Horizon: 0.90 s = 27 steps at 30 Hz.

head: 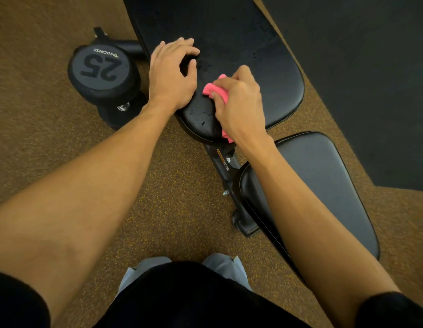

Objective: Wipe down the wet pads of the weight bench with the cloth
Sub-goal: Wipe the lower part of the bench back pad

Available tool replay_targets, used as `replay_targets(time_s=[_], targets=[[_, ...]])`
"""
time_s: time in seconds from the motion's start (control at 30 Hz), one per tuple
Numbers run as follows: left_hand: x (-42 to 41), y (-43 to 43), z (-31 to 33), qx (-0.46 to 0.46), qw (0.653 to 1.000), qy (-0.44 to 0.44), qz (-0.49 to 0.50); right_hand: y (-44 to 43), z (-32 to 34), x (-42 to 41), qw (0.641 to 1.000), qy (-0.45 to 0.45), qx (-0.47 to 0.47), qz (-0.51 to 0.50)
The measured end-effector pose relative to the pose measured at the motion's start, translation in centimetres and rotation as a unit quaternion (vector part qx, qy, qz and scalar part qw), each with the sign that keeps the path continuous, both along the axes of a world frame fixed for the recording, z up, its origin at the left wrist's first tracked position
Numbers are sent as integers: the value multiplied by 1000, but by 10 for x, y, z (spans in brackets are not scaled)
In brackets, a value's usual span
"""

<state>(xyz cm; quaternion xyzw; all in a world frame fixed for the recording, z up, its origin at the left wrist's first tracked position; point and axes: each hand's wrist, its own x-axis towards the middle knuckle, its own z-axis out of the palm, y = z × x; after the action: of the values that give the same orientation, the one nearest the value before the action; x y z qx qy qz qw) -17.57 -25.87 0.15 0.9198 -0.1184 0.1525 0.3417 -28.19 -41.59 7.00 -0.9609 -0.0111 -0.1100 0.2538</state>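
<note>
Head view. Your right hand (239, 100) is gripping a pink cloth (214, 89), bunched so that most of it is hidden under your fingers; one corner is peeking out below your wrist. You are pressing the cloth on the near end of the long pad (231, 50), whose far end is cut off by the frame. Your left hand (173, 72) is resting on that pad's left edge, fingers curled, holding nothing. Two pads are showing: the long one, speckled with droplets, and the seat pad (324, 181), partly covered by your right forearm. One dumbbell (104, 74), marked 25, is lying on the floor (182, 209).
</note>
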Motion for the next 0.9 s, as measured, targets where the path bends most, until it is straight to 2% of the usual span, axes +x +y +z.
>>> replay_targets(time_s=[0.1, 0.27, 0.47, 0.63, 0.8, 0.9], targets=[[0, 0, -2, -11, 1000, -6, 1, -10, 2, -29, 999, 11, 7, 48], [-1, 0, 0, 0, 1000, -1, 3, -30, -1, -19, 999, -5, 11, -37], [-1, 1, 0, -1, 1000, -2, 0, -26, 0, -46, 998, 10, 2, 60], [-3, -1, -1, -4, 1000, -4, 6, -40, -6, -28, 1000, -2, 2, -16], [-5, -4, -1, -3, 1000, -5, 14, -29, -9, -50, 999, 4, 21, 45], [-8, -3, 0, 6, 1000, 0, 18, -46, -6, -57, 999, 9, 9, 33]])
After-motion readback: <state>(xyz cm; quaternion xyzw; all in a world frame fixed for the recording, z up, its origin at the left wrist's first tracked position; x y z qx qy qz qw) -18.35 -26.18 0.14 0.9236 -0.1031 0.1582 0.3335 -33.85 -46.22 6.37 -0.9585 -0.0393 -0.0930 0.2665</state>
